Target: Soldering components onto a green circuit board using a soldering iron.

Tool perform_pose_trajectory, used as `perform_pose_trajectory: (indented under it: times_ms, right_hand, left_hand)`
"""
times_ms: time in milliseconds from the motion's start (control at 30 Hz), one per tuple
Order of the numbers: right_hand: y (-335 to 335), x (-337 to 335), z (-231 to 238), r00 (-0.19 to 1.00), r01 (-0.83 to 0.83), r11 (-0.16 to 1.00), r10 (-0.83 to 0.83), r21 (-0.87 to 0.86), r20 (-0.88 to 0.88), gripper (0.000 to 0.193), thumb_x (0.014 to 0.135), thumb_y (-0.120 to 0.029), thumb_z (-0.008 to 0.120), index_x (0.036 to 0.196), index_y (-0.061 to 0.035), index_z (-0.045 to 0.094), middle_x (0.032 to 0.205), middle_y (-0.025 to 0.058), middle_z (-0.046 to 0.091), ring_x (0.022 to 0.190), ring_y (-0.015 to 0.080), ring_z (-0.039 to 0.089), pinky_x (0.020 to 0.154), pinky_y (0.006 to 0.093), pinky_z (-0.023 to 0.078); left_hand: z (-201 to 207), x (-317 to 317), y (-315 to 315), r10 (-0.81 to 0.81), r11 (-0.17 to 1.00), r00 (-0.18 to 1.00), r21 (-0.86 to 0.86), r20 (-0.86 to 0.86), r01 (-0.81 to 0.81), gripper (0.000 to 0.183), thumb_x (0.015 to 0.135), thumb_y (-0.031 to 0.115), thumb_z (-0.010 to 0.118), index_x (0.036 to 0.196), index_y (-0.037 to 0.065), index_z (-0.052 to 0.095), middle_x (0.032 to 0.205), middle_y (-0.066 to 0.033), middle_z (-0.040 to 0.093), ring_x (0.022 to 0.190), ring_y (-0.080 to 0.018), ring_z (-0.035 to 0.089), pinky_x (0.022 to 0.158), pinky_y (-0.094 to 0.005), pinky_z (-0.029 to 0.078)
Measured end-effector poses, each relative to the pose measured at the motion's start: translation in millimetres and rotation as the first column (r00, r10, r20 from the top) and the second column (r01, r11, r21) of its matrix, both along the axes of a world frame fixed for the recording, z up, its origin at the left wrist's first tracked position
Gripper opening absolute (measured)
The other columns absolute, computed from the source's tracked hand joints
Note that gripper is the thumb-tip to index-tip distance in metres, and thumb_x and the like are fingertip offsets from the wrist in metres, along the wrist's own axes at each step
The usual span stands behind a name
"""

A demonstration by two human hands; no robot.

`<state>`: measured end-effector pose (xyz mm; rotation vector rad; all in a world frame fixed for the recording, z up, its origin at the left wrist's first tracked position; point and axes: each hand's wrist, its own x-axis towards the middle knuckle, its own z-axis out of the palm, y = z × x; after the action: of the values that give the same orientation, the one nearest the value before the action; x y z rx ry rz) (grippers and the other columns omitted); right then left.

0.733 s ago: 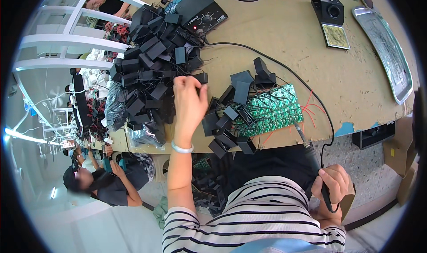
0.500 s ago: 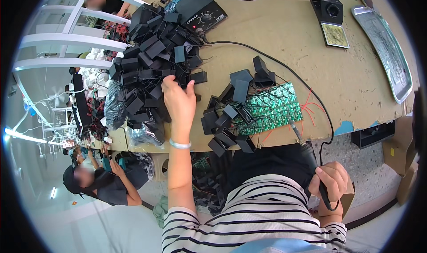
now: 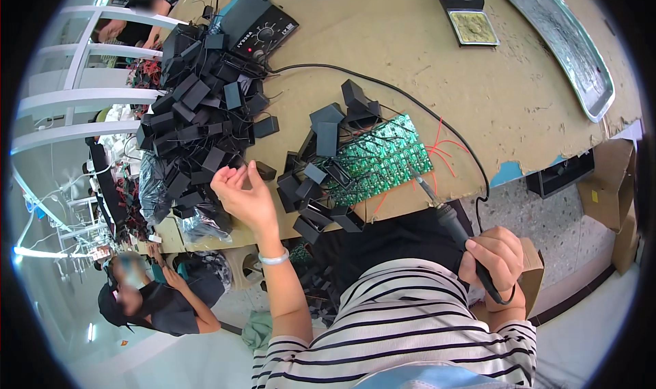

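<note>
My right hand [image 3: 497,259] is wrapped round the handle of a soldering iron [image 3: 449,218], its metal tip pointing up and left at the near edge of a green circuit board panel [image 3: 389,158]. Several black rectangular boxes [image 3: 328,137] with thin black leads lie on and beside the panel's left side, and red wires [image 3: 445,148] stick out at its right. My left hand [image 3: 246,201] is at the lower right of a big heap of similar black boxes [image 3: 195,109]. Its thumb stands apart from the slightly bent fingers, and I see nothing held in it.
A black soldering station [image 3: 263,30] with a dial and lit red light stands behind the heap, its cable looping across the table. An iron stand with a yellow sponge [image 3: 473,28] and a metal tray [image 3: 567,47] lie far right. A co-worker [image 3: 171,293] sits at the left.
My left hand has drawn back from the heap toward the table's near edge. The view has shifted, and the iron stays in my right hand with its tip close to the panel.
</note>
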<state>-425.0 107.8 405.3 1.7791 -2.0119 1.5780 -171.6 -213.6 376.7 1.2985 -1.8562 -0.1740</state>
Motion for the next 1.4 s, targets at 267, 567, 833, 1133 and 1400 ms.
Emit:
perform_pose_trajectory:
  times_ms: [267, 567, 833, 1133, 1400]
  right_hand:
    - [5, -1, -1, 1.0, -0.006, 1.0, 0.006, -0.027, 0.016, 0.031, 0.07, 0.005, 0.076, 0.098, -0.0029, 0.066, 0.08, 0.0064, 0.067, 0.063, 0.0216, 0.064, 0.053, 0.0315, 0.051]
    - [3, -1, -7, 0.999, 0.026, 0.999, -0.026, -0.02, 0.026, 0.033, 0.068, 0.006, 0.075, 0.099, -0.003, 0.067, 0.08, 0.0061, 0.067, 0.062, 0.0214, 0.064, 0.054, 0.0311, 0.051]
    - [-7, -1, -12, 0.999, -0.006, 1.0, 0.006, -0.011, 0.043, 0.035, 0.066, 0.007, 0.076, 0.098, -0.003, 0.068, 0.08, 0.0059, 0.067, 0.062, 0.0213, 0.064, 0.053, 0.0313, 0.052]
    - [-16, -4, -19, 0.999, -0.022, 0.999, 0.023, -0.025, 0.042, 0.036, 0.062, 0.01, 0.076, 0.096, -0.002, 0.069, 0.081, 0.0055, 0.068, 0.062, 0.0202, 0.064, 0.053, 0.0298, 0.052]
    - [-18, -2, -21, 0.999, -0.033, 0.998, 0.035, -0.047, 0.036, 0.035, 0.064, 0.008, 0.077, 0.096, -0.0025, 0.069, 0.081, 0.0049, 0.067, 0.061, 0.0193, 0.063, 0.052, 0.0288, 0.052]
  left_hand:
    - [15, -1, -16, -0.218, 0.897, 0.976, 0.387, -0.027, 0.211, 0.025, 0.095, 0.001, 0.066, 0.119, -0.005, 0.065, 0.109, -0.0147, 0.07, 0.092, -0.0208, 0.071, 0.083, -0.0308, 0.056]
    - [81, -72, 20, -0.72, 0.674, 0.694, 0.272, 0.032, 0.687, 0.015, 0.099, 0.004, 0.061, 0.105, -0.004, 0.071, 0.085, -0.0055, 0.067, 0.074, -0.0132, 0.052, 0.07, -0.0277, 0.042]
    - [82, -124, 29, -0.919, 0.336, 0.192, 0.432, 0.343, 0.837, 0.015, 0.077, 0.009, 0.077, 0.092, 0.008, 0.077, 0.078, -0.0019, 0.067, 0.081, -0.0227, 0.06, 0.078, -0.0373, 0.045]
    - [71, -139, 30, -0.938, 0.334, 0.223, 0.521, 0.265, 0.785, 0.005, 0.078, 0.011, 0.075, 0.082, 0.009, 0.074, 0.075, -0.0028, 0.069, 0.08, -0.0243, 0.062, 0.076, -0.0379, 0.045]
    - [66, -148, 28, -0.942, 0.315, 0.172, 0.579, 0.289, 0.752, 0.006, 0.079, 0.01, 0.074, 0.077, 0.008, 0.069, 0.074, -0.0032, 0.069, 0.078, -0.0258, 0.061, 0.075, -0.0403, 0.044]
